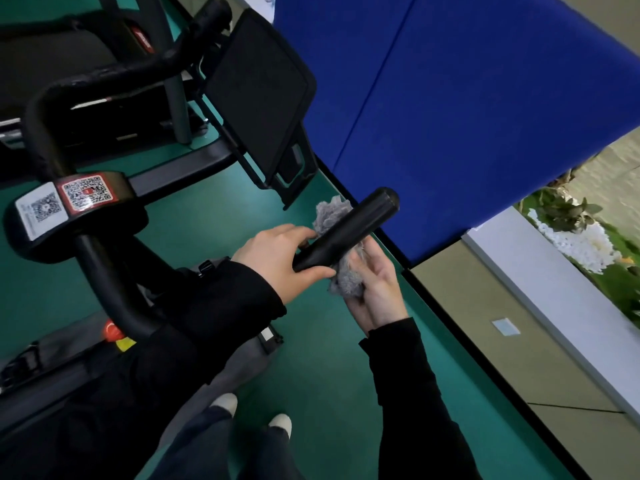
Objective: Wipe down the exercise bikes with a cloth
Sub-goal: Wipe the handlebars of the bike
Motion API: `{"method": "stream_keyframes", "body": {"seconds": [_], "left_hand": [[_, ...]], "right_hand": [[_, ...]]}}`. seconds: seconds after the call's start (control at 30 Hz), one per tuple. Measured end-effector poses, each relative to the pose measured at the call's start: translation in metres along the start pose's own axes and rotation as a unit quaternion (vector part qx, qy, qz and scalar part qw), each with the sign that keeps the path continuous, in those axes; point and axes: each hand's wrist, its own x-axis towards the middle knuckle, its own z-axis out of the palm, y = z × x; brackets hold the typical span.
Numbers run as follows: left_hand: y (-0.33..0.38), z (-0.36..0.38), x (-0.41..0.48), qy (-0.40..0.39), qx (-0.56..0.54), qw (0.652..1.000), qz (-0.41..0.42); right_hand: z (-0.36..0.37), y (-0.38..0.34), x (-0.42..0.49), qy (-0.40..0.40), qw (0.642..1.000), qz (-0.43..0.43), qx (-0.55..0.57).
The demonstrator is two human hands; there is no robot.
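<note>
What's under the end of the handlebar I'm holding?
A grey cloth bunches beneath the handlebar grip, showing on both sides; the right hand holds it from below. The grip covers the cloth's middle; the left hand covers the grip's near end.

A gym: black exercise bikes (pixel 100 271) (QR-code stickers (pixel 86 194) on one) stand on green flooring (pixel 207 220) beside blue wall panels (pixel 450 98).

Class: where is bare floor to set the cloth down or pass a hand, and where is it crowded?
Free: green floor between shoes and olive wall; also between QR-stickered clamp and screen. Crowded: handlebar grip, where left hand, right hand, grey cloth meet.
</note>
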Motion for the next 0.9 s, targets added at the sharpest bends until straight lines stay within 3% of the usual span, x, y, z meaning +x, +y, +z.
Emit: {"method": "stream_keyframes", "body": {"seconds": [0.43, 0.7, 0.9], "left_hand": [[-0.001, -0.003, -0.005, -0.01, -0.005, 1.0, 0.006], [-0.002, -0.008, -0.008, 0.004, 0.072, 0.997, -0.002], [-0.001, -0.015, -0.008, 0.003, 0.115, 0.993, 0.024]], "right_hand": [[0.01, -0.004, -0.003, 0.022, 1.0, -0.004, -0.022], [0.007, -0.001, -0.018, 0.01, 0.992, 0.027, -0.122], [-0.011, -0.014, -0.037, 0.079, 0.957, -0.014, -0.28]]}}
